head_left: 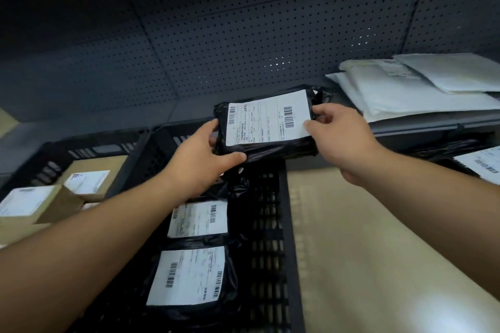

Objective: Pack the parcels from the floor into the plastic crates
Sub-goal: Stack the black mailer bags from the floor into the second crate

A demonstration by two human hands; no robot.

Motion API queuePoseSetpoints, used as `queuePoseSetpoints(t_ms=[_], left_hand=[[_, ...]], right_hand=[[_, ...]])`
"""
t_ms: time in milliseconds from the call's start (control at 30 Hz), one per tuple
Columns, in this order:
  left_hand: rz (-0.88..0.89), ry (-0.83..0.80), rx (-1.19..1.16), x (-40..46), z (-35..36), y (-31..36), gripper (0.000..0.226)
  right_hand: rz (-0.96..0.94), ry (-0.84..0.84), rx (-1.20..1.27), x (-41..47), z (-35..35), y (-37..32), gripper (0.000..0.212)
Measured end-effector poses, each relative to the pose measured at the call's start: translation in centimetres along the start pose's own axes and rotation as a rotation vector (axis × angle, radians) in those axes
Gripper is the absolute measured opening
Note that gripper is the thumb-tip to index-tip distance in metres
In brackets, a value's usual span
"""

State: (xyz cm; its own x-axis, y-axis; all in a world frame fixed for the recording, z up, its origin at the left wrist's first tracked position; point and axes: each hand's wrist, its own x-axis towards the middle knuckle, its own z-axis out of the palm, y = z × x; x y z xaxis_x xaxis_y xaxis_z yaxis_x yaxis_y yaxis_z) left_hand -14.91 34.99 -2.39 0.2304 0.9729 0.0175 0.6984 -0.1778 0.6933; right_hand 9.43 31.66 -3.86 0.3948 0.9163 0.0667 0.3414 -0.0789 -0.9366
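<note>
I hold a black plastic-wrapped parcel (pixel 267 123) with a white shipping label facing up, above the far end of a black plastic crate (pixel 281 230). My left hand (pixel 200 158) grips its left edge, thumb underneath at the front. My right hand (pixel 338 130) pinches its right edge over the label corner. Inside the crate lie two more black parcels, a middle black parcel (pixel 198 219) and a near black parcel (pixel 189 277), labels up.
A second black crate (pixel 48 159) at left holds cardboard boxes (pixel 54 197) with labels. White padded mailers (pixel 422 86) lie stacked on a grey shelf at right. Another labelled parcel (pixel 481 162) shows at the right edge. Beige floor (pixel 378 251) lies right of the crate. Dark pegboard (pixel 243 35) stands behind.
</note>
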Motion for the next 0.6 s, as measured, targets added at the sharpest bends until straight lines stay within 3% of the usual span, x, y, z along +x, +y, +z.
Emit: queuePoseSetpoints(t_ms=[200, 400, 600], left_hand=[[-0.027, -0.049, 0.127, -0.8, -3.5, -4.2, 0.054], [-0.156, -0.043, 0.133, -1.2, -5.0, -7.3, 0.066], [-0.280, -0.175, 0.264, -2.0, -6.2, -9.8, 0.068]], right_hand=[[0.003, -0.198, -0.161, -1.3, 4.0, -1.5, 0.018], [-0.047, -0.326, -0.462, -2.3, 7.3, -3.0, 0.017], [0.022, -0.525, -0.585, -3.7, 10.4, -3.9, 0.023]])
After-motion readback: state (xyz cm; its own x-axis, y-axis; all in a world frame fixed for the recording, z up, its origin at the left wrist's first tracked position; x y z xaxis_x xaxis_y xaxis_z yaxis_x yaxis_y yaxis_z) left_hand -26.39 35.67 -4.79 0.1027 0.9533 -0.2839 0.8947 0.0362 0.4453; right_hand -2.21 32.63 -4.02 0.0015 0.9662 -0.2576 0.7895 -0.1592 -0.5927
